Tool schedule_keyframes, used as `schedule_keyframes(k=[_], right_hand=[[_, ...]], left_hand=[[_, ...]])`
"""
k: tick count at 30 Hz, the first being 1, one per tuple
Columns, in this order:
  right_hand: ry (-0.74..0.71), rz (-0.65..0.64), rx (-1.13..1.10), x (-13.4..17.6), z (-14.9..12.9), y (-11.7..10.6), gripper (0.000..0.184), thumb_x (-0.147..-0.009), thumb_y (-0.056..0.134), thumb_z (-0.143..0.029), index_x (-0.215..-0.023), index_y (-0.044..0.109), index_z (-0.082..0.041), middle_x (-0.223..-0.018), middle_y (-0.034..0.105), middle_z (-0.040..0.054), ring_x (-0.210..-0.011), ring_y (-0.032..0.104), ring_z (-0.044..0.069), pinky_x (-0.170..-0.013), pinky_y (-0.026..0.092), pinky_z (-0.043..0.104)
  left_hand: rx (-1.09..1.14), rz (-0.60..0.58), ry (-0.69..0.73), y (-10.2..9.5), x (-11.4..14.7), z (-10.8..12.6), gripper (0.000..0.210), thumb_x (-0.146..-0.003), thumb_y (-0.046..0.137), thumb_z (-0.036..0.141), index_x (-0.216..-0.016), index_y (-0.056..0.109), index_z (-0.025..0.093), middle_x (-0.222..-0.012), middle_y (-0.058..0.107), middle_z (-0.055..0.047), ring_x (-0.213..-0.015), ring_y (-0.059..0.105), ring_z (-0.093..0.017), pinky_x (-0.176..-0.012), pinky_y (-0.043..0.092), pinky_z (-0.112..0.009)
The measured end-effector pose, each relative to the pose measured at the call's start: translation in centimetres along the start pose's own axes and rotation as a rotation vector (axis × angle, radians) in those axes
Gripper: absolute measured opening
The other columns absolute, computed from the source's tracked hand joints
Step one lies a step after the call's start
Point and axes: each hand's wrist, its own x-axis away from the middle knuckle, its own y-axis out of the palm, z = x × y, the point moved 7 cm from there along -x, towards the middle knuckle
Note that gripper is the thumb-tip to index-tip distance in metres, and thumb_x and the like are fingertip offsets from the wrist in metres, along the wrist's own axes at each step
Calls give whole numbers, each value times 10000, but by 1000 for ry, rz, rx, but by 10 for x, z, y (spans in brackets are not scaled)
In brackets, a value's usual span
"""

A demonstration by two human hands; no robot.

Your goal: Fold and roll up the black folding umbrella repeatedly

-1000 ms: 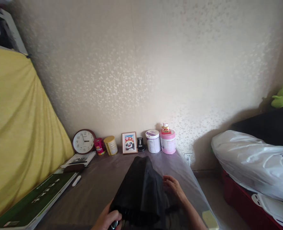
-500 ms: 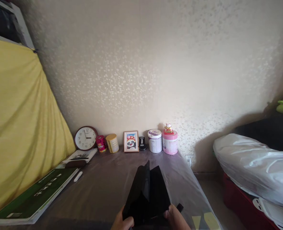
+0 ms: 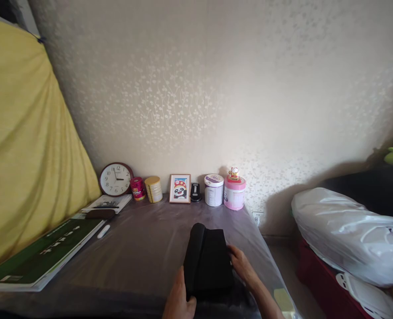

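Note:
A black folded piece [image 3: 212,261], matte and soft-looking, lies at the near part of the table, one half rolled or folded over along its left side. I cannot make out exactly what it is. My left hand [image 3: 180,297] grips its lower left edge, thumb toward the near side. At the right edge, my right hand [image 3: 241,262] holds it with the fingers against its side; the fingertips are partly hidden.
Along the wall stand a clock [image 3: 115,179], a red tin [image 3: 138,189], a yellow tin [image 3: 154,190], a framed panda picture [image 3: 180,189] and two lidded tubs [image 3: 214,191]. A green book [image 3: 46,250] lies left. Beyond the right edge sits a white plastic bag [image 3: 342,235].
The black piece's raised flap has come down, and it now looks flatter and more compact. My right hand has moved up along its right edge.

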Motion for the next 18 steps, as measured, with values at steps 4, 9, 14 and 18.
schedule_keyframes(k=[4, 9, 14, 18], right_hand=[[127, 145, 38, -3, 0, -19, 405, -803, 346, -443, -875, 657, -194, -820, 691, 71, -795, 634, 227, -730, 488, 327], [72, 210, 191, -1, -32, -18, 393, -816, 355, -486, -855, 627, -205, -830, 682, 79, -789, 625, 230, -717, 451, 313], [129, 155, 285, -4, -40, -16, 369, -790, 443, -476, -951, 613, -191, -694, 645, 36, -678, 610, 212, -629, 423, 298], [232, 87, 119, -12, -27, -14, 337, -733, 523, -421, -941, 602, -169, -642, 602, 2, -611, 581, 174, -514, 392, 253]], left_hand=[[-32, -40, -27, 2, 4, 5, 750, -719, 411, 72, -1395, 85, 55, -1480, 196, -162, -1316, 321, -205, -1069, 281, -277], [-26, -47, -28, -3, 9, 13, 761, -704, 404, 50, -1397, 90, 62, -1463, 249, -164, -1300, 351, -198, -1057, 289, -261], [11, -43, -18, -4, 9, 16, 816, -676, 420, 33, -1404, 58, 101, -1476, 227, -139, -1324, 306, -198, -1071, 262, -270], [63, -95, -43, -4, 11, 19, 836, -665, 439, 48, -1403, 47, 78, -1487, 186, -145, -1331, 289, -207, -1080, 232, -259]])
